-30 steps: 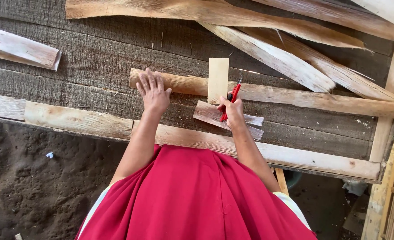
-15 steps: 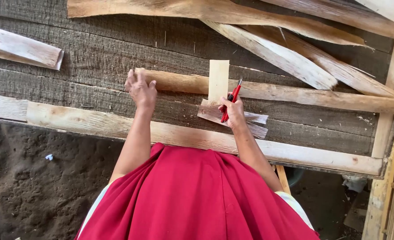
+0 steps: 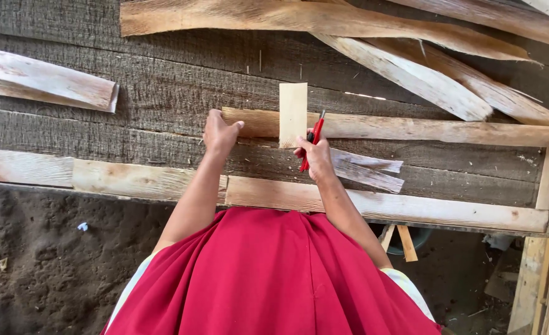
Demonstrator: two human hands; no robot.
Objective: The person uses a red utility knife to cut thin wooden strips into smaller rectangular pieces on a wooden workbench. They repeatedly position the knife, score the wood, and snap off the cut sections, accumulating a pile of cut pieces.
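A long rough wooden slat (image 3: pixel 411 129) lies across dark weathered planks (image 3: pixel 163 74). My left hand (image 3: pixel 220 133) grips its left end, fingers curled over the edge. A short pale wood block (image 3: pixel 293 113) stands across the slat just right of that hand. My right hand (image 3: pixel 314 158) is closed around a red pencil (image 3: pixel 312 141) whose tip points up beside the block's right edge. Under that hand lie two thin wood offcuts (image 3: pixel 364 169).
Several split wood strips (image 3: pixel 411 68) lie at the upper right and one piece (image 3: pixel 45 84) at the left. A pale board (image 3: pixel 411 208) runs along the near edge of the work surface. Below is dark earth floor (image 3: pixel 39 267). My red garment fills the bottom.
My left hand slid left along the slat and went from lying flat with spread fingers to gripping the slat's left end. The right hand with the pencil stayed by the block.
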